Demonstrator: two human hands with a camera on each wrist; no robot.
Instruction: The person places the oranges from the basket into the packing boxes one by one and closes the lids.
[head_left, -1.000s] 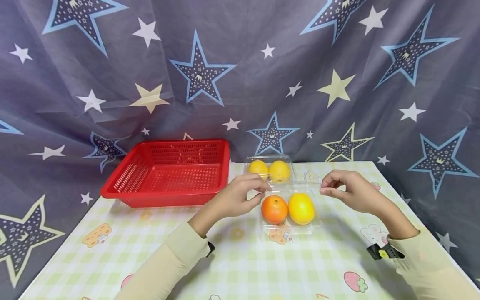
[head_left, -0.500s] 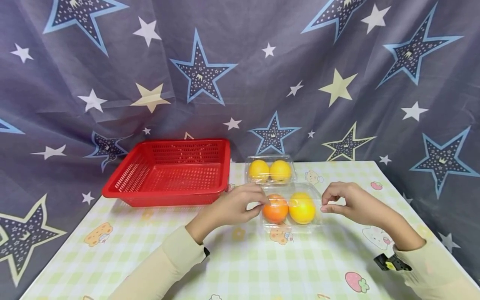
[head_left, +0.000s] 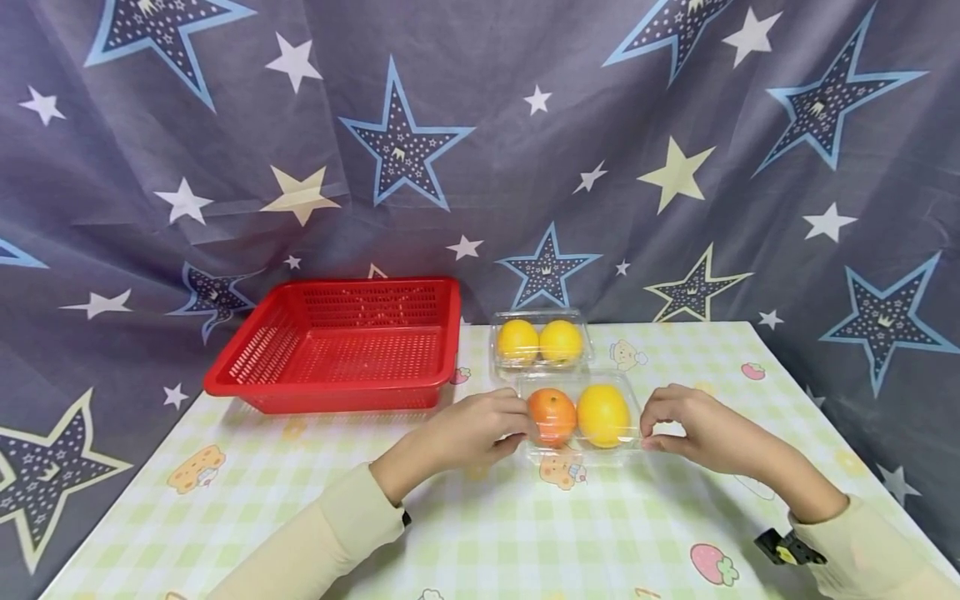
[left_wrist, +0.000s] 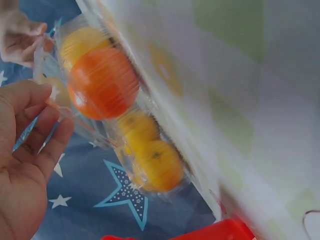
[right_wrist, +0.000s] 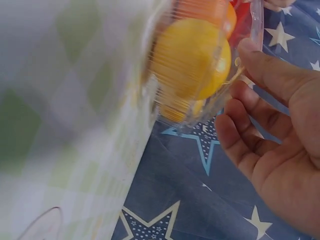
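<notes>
A clear plastic clamshell box [head_left: 582,454] lies on the table with its lid down over an orange fruit [head_left: 552,417] and a yellow fruit [head_left: 603,415]. My left hand [head_left: 520,422] pinches the box's left edge, next to the orange fruit [left_wrist: 102,82]. My right hand [head_left: 647,430] pinches its right edge, with the thumb against the plastic by the yellow fruit [right_wrist: 192,57]. Just behind stands a second closed clear box [head_left: 540,363] with two yellow fruits [head_left: 540,340].
An empty red mesh basket [head_left: 337,346] stands at the back left of the table. The checked tablecloth [head_left: 465,533] has bare room in front of the box. A star-patterned curtain [head_left: 480,150] hangs behind and around the table.
Both hands have come down and towards me, bringing the clear lid down over the orange and yellow fruits. The lid was raised before and now lies over them.
</notes>
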